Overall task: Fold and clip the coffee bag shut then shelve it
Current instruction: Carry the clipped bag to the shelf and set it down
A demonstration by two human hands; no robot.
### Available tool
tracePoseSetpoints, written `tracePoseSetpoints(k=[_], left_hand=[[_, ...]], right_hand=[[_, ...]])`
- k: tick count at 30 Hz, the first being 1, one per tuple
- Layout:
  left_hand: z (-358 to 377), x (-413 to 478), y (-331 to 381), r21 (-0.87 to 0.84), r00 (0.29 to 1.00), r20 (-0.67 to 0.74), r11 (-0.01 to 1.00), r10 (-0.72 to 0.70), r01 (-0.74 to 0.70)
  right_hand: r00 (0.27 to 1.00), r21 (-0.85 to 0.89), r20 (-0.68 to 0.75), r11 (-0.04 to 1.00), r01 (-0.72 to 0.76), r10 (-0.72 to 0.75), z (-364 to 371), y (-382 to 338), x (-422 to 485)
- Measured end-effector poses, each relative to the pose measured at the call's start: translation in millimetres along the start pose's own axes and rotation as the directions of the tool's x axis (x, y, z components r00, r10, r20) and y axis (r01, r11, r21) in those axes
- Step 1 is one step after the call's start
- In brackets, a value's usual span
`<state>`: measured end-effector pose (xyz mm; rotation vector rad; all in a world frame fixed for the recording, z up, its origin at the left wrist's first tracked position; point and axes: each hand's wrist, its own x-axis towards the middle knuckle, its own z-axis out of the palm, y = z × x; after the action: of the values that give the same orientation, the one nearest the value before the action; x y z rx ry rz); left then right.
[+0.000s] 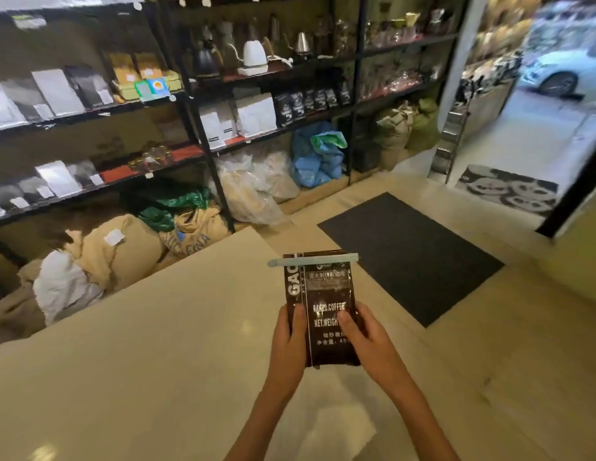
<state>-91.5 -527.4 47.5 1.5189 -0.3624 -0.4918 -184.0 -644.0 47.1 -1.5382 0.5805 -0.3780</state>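
A dark brown coffee bag (pixel 323 294) with white print is held upright above a pale counter (pixel 157 344). A light blue bar clip (pixel 313 260) runs across the bag's folded top and sticks out at both sides. My left hand (pixel 290 337) grips the bag's lower left edge, thumb on the front. On the lower right side my right hand (pixel 360 334) grips it too, thumb pressed on the print. Black metal shelves (pixel 203 134) with other bags stand beyond the counter.
White and dark coffee bags (pixel 256 114) line the shelves, with kettles (pixel 255 58) on a higher one. Burlap sacks (pixel 123 247) and plastic bags (pixel 253 191) lie on the floor below. A dark mat (pixel 409 254) covers the floor at right, by an open doorway (pixel 539 111).
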Motion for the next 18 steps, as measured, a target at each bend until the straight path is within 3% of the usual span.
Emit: tracePoseSetpoints(k=[8, 18], left_hand=[[144.2, 27.5, -11.8, -0.002, 0.965, 0.253, 0.998, -0.064, 0.066], [323.6, 116.6, -17.8, 0.013, 0.976, 0.211, 0.999, -0.051, 0.050]], right_hand=[[0.969, 0.025, -0.245, 0.999, -0.035, 0.040, -137.1, 18.6, 13.6], [0.979, -0.014, -0.203, 1.000, -0.001, -0.002, -315.1, 32.3, 121.1]])
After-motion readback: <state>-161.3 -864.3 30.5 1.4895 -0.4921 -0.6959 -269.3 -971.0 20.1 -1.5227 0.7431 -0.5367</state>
